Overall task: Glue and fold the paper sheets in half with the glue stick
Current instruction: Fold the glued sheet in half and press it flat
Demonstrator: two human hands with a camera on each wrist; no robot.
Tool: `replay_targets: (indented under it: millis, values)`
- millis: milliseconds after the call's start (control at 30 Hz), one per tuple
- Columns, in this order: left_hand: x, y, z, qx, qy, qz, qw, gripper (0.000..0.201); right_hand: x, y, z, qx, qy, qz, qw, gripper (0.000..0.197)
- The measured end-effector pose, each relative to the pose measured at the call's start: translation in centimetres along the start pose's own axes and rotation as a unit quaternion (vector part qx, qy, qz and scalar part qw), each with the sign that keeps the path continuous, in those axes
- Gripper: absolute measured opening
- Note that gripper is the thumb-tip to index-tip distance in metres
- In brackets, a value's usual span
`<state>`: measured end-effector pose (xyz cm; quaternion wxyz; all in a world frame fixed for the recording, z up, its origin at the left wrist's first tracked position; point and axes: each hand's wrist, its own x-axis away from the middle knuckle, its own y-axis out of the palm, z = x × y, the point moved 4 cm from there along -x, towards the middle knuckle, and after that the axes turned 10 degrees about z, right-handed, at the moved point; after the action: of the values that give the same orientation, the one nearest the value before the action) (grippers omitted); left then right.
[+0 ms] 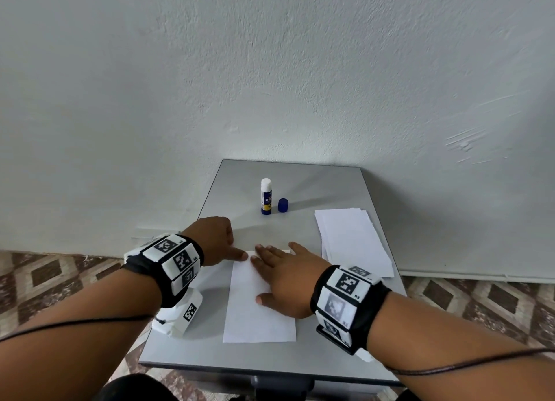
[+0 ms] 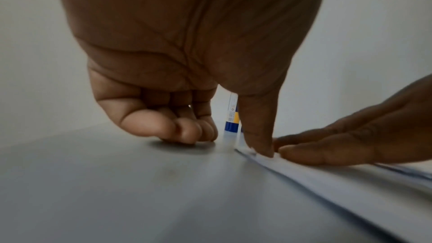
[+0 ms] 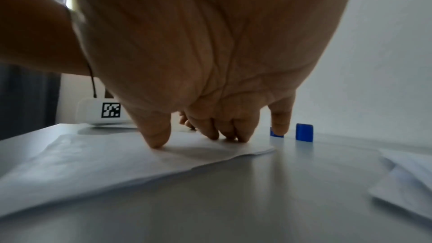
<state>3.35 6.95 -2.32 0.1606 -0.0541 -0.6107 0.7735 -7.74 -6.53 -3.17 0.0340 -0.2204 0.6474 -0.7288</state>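
Observation:
A white paper sheet (image 1: 258,310), folded to a narrow strip, lies in the middle of the grey table (image 1: 318,184). My right hand (image 1: 285,277) lies flat on its upper half, fingers straight and spread, fingertips (image 3: 240,136) pressing the paper (image 3: 105,163). My left hand (image 1: 217,238) is just left of the sheet's far corner. Its fingers (image 2: 163,125) are curled against the table, and one straight digit (image 2: 259,136) presses the corner of the sheet (image 2: 327,178). The uncapped glue stick (image 1: 266,196) stands upright behind the hands, with its blue cap (image 1: 283,205) beside it.
A stack of white sheets (image 1: 354,238) lies along the table's right side, seen also in the right wrist view as the stack (image 3: 409,182). The table's far edge meets a white wall. Patterned floor tiles lie beyond the left and right edges.

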Motion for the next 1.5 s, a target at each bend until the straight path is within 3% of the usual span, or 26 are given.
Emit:
replay_targets:
  millis: [267,367,467,533,867,1067,1200,1333,1500]
  values:
    - [0.5,0.0,-0.7,0.015,-0.007,-0.008,1.000,0.047,2.8,1.2,1.5,0.030,0.102,-0.049,0.993,0.075]
    - [0.6,0.0,-0.6,0.018,-0.007,-0.001,1.000,0.045,3.0,0.0,-0.2,0.027,0.117,0.000,0.993,0.073]
    - [0.9,0.1,-0.6,0.019,-0.011,-0.002,1.000,0.043,2.8,-0.9,-3.5,-0.013,0.073,0.094,0.993,0.067]
    - [1.1,0.0,-0.6,0.017,-0.010,-0.009,1.000,0.042,2.6,-0.7,-4.4,0.004,0.051,0.104,0.993,0.062]
    - [0.7,-1.2,-0.4,0.041,-0.012,-0.003,0.999,0.043,2.3,-1.6,1.4,0.019,-0.085,-0.021,0.996,0.071]
    - [0.2,-0.5,0.9,-0.016,0.007,-0.020,1.000,0.049,2.5,-2.7,2.2,0.056,-0.135,0.019,0.989,0.073]
    - [0.0,0.0,0.9,-0.017,0.002,-0.016,1.000,0.051,1.4,-1.9,0.5,-0.005,-0.027,0.067,0.997,0.068]
    - [0.0,0.4,0.4,0.009,-0.009,-0.003,1.000,0.040,0.9,0.5,-1.2,-0.047,0.081,-0.006,0.996,0.076]
    - [0.1,0.6,0.2,0.023,-0.013,0.001,1.000,0.038,2.2,2.4,0.0,-0.021,0.141,-0.009,0.990,0.081]
